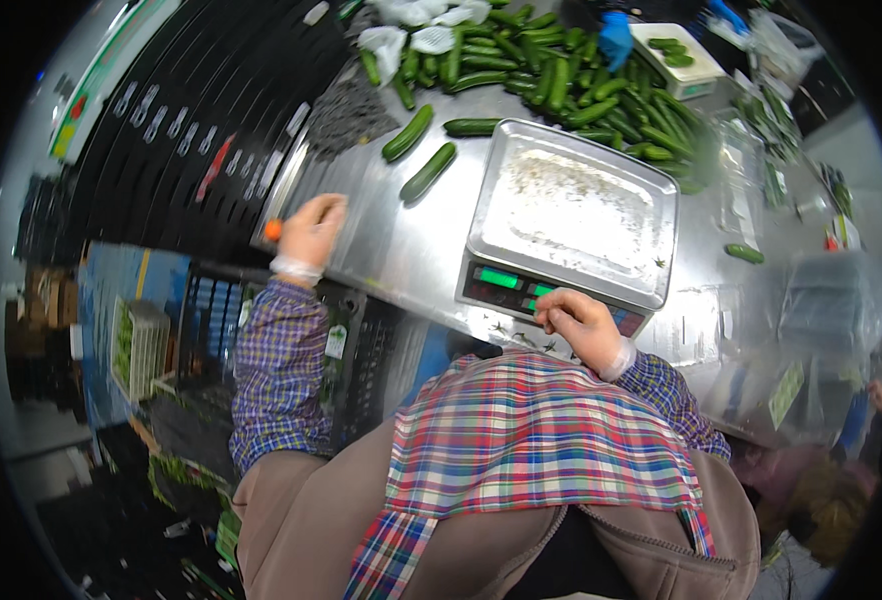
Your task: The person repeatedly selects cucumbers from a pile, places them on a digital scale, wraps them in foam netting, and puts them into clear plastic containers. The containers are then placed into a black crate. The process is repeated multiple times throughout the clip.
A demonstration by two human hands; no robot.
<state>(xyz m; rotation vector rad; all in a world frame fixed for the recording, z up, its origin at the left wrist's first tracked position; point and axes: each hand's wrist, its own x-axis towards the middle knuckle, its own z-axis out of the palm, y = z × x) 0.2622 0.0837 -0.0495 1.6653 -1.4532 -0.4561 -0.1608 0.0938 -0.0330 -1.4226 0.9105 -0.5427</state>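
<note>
My left hand (313, 238) is above the left edge of the steel table, fingers curled together; whether anything is inside them is hidden. A small orange object (273, 230) shows right beside it. Over the front panel of a weighing scale (561, 285) is my right hand (579, 325), its fingers loosely curled with nothing visible in them. The scale's metal pan (581, 220) holds only scattered bits of dirt. Two loose cucumbers (428, 172) lie between my left hand and the pan, and another cucumber (471, 127) touches the pan's far left corner.
A big heap of cucumbers (561, 80) covers the far side of the table (381, 255). Behind it, a blue-gloved hand (616, 40) is near a white scale (676, 60). Stacked black crates (161, 130) stand left; clear plastic bags (826, 310) lie right.
</note>
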